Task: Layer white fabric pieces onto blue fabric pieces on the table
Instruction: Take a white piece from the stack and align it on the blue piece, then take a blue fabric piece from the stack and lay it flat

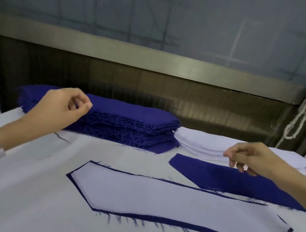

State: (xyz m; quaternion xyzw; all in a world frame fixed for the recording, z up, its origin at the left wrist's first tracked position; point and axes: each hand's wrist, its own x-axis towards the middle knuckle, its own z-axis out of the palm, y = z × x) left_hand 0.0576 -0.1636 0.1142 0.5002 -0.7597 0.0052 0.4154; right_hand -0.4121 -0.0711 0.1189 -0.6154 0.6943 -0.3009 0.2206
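A tall stack of blue fabric pieces [130,124] lies at the back left of the table. My left hand [63,109] is at its front top edge, thumb and forefinger pinching the top blue piece. To the right is a lower stack of white fabric pieces [200,143]. My right hand [251,159] pinches the stack's front edge with its fingertips. Below that hand lies a single bare blue piece [228,182]. Nearer to me, a white piece [174,205] lies on another blue piece whose border [152,218] shows all round.
The table [25,196] is covered in white cloth. A metal rail [157,58] and a dark panel run behind the stacks. A knotted white rope [305,112] hangs at the back right. A loose blue thread [62,137] lies near my left wrist.
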